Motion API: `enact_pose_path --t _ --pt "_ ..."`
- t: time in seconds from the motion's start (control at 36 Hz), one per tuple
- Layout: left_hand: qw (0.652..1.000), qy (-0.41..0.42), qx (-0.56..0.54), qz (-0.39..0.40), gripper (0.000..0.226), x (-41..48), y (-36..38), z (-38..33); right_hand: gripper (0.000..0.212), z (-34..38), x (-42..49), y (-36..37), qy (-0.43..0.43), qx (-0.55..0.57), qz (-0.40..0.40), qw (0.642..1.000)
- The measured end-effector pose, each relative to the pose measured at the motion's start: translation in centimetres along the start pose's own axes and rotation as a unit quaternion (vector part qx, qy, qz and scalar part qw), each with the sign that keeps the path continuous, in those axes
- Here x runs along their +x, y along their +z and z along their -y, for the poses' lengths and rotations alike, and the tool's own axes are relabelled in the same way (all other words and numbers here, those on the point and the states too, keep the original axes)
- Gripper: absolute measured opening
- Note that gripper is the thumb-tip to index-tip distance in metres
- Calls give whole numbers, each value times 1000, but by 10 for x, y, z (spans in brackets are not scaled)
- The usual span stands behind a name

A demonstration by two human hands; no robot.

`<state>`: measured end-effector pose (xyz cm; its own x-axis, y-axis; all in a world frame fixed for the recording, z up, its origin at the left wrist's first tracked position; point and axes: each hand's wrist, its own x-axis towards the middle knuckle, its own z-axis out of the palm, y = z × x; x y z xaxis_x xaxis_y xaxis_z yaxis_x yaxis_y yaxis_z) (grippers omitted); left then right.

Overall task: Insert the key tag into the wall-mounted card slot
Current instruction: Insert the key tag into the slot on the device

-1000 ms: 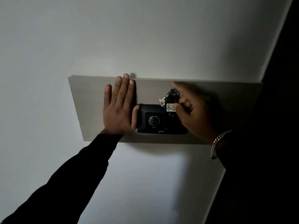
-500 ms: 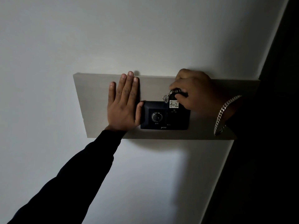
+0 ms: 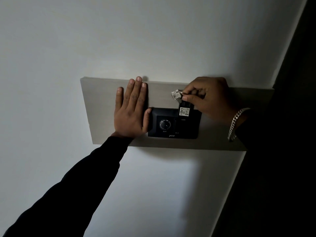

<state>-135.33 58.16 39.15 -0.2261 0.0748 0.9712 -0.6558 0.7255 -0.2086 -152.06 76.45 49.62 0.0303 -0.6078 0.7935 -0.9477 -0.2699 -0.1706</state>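
- A dark key tag (image 3: pixel 184 109) with a pale label reading "402" stands upright at the top edge of a black wall-mounted card slot unit (image 3: pixel 174 123). Its lower end meets the unit's right half; how deep it sits in the slot cannot be told in the dim light.
- A silver key (image 3: pixel 176 96) hangs on the same ring, just above and left of the tag.
- The right hand (image 3: pixel 206 98) is above and right of the unit, fingers curled, thumb and forefinger pinching the top of the key tag beside the key. A silver chain bracelet (image 3: pixel 236 123) circles that wrist.
- The black unit has a round grille on its left half and small pale lettering along its lower edge, too small to read.
- The left hand (image 3: pixel 131 113) lies flat and spread on a pale rectangular backing panel (image 3: pixel 102 108), grasping nothing, its thumb touching the unit's left edge. A black sleeve (image 3: pixel 77 182) covers that arm.
- The panel is fixed on a plain grey wall (image 3: pixel 119 40). Deep shadow fills the right side.
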Motion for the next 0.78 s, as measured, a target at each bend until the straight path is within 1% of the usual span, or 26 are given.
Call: enact_pose_path --t 0.11,0.36,0.67,0.78 --pt "1000 1 7 4 63 0 0 0 6 0 0 -2 -11 -6 13 1000" --pt "1000 -3 18 18 63 0 -1 -1 10 -2 -3 -1 -36 -13 -19 999" --pt "999 -3 18 36 63 0 -3 -2 8 -2 -16 5 -50 -4 -28 998" --pt "999 -4 17 47 64 0 -4 -1 8 -5 -20 11 -54 3 -53 997"
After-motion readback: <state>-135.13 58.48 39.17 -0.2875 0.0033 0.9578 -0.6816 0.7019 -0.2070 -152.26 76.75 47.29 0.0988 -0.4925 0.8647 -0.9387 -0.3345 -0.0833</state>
